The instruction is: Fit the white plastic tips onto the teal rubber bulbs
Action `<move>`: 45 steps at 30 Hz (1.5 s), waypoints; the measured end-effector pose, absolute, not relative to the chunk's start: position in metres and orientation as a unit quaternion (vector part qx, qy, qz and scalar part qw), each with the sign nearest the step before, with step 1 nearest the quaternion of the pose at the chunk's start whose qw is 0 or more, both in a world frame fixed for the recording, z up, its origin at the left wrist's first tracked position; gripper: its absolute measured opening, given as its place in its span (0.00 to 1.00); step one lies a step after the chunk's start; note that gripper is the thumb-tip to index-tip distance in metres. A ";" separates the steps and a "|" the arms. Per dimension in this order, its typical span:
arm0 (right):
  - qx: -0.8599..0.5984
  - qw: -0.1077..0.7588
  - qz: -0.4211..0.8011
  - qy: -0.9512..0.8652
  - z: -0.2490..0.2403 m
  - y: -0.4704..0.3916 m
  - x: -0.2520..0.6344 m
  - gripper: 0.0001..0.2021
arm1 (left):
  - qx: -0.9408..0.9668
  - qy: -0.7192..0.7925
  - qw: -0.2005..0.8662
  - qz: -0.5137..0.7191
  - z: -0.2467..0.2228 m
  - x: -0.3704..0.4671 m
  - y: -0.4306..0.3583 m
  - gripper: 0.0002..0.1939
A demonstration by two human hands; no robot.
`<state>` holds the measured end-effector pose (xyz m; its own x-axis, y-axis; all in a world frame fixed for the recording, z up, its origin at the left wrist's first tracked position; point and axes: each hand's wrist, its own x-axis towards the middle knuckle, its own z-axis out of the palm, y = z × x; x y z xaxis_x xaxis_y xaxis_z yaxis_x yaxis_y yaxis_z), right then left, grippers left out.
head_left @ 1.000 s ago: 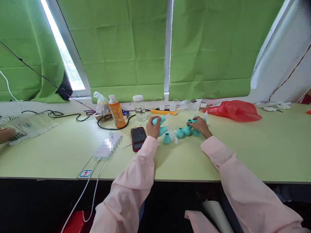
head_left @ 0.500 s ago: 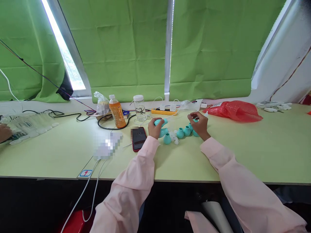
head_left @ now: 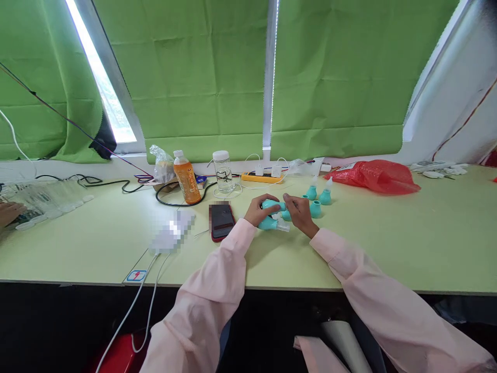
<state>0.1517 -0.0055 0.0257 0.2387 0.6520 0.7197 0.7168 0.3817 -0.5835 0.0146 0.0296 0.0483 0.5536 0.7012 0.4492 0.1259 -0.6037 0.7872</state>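
My left hand (head_left: 256,211) is closed around a teal squeeze bulb (head_left: 271,205). Below it, at the same hand, lies a second teal bulb (head_left: 267,224) with a clear nozzle (head_left: 283,226) pointing right; whether the fingers grip this one too, I cannot tell. My right hand (head_left: 301,211) is closed in a pinch at the right end of the upper bulb; what its fingertips hold is hidden. Beyond the right hand stand other teal bulbs (head_left: 325,197), two with pale tips, and another bulb (head_left: 316,209) with an open top. One more (head_left: 286,215) shows partly between my hands.
Left of my hands lies a phone (head_left: 222,221). Behind are an orange drink bottle (head_left: 187,178), a clear jar (head_left: 223,175), a yellow power strip (head_left: 262,178) and a red plastic bag (head_left: 378,177). Another person's hand (head_left: 10,212) is at the far left.
My right hand has moved left and down, meeting the bulb in my left hand. My left hand has shifted slightly right. The clear nozzle now shows, and the small white pieces are covered.
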 end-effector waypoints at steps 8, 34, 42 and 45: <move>-0.581 0.541 -0.046 -0.606 0.029 -0.006 0.156 0.20 | 0.871 0.252 0.242 0.346 0.039 0.017 0.021 0.16; -0.521 0.599 0.047 -0.606 0.044 -0.007 0.170 0.22 | 0.646 0.239 0.622 0.372 0.061 0.006 0.022 0.20; -0.587 0.460 -0.045 -0.665 0.032 -0.002 0.162 0.14 | 0.580 0.372 0.529 0.496 0.052 -0.001 0.062 0.15; -0.603 0.430 -0.082 -0.667 0.024 0.006 0.163 0.11 | 0.589 0.395 0.505 0.492 0.050 0.001 0.061 0.17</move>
